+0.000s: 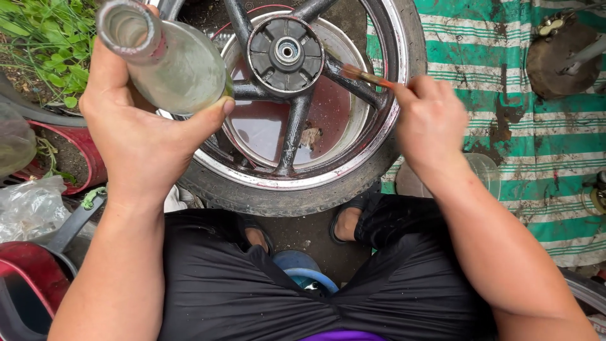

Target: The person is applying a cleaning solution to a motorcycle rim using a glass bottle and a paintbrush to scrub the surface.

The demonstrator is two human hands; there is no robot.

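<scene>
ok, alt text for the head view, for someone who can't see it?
Seen from above, a seated person's right hand holds a small paintbrush to a spoke of a black motorcycle wheel lying flat on the ground, while the left hand holds a clear glass bottle. A green striped mat lies alongside.

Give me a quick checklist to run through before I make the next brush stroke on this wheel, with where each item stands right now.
1. Brush gripped firmly in the right hand: ok.
2. Bristles reaching a spoke of the wheel: ok, tip sits on it.
3. Glass bottle secure in the left hand: ok, fingers wrap the body.
4. Bottle mouth capped: not ok, it is open and tilted.
5. Liquid left in the bottle: cannot tell, glass is cloudy.
6. Wheel steady on the ground: cannot tell; it lies flat over reddish liquid.
</scene>
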